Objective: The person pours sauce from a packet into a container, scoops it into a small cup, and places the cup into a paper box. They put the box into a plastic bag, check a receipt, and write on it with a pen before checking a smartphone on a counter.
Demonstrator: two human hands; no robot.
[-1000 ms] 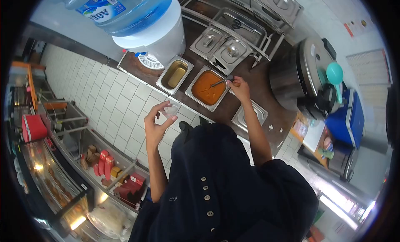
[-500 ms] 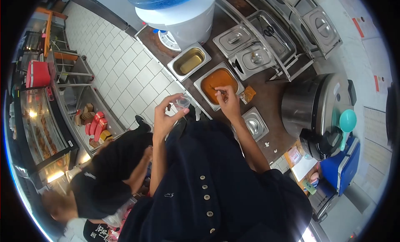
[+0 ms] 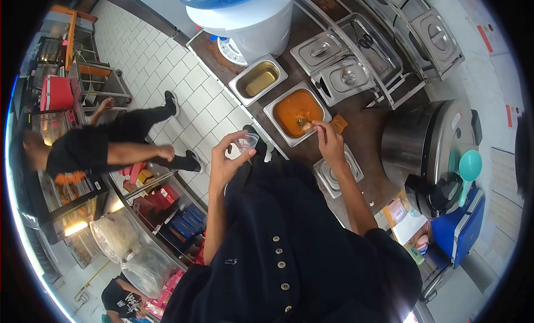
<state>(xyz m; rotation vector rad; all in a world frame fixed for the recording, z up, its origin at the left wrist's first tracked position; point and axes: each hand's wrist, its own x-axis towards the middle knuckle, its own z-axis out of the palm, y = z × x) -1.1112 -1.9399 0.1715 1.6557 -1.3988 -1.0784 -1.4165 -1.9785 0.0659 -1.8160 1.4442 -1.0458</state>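
My left hand (image 3: 224, 161) grips a small clear plastic cup (image 3: 247, 142) between thumb and fingers, just off the counter's edge. A spoon (image 3: 303, 123) is pinched in my right hand (image 3: 331, 146), and its bowl is at the surface of an orange sauce (image 3: 290, 112). That sauce lies in a steel pan (image 3: 271, 110) on the dark counter. Beside it stands another steel pan (image 3: 236, 88) with a yellowish inside. A steel lid (image 3: 334, 177) rests by my right wrist, and an orange-stained scrap (image 3: 339, 123) lies near the pan's corner.
Lidded steel pans (image 3: 320, 51) and a metal rack (image 3: 384, 84) stand behind the sauce. To the right is a large steel cooker (image 3: 414, 150) with a turquoise ladle (image 3: 470, 166) on it. A water dispenser (image 3: 261, 28) occupies the far end. A co-worker (image 3: 111, 145) in black walks at left.
My right hand has shifted slightly right and down, and the spoon's bowl now shows at the sauce surface. The left hand still holds the cup. A co-worker has moved farther away at left.
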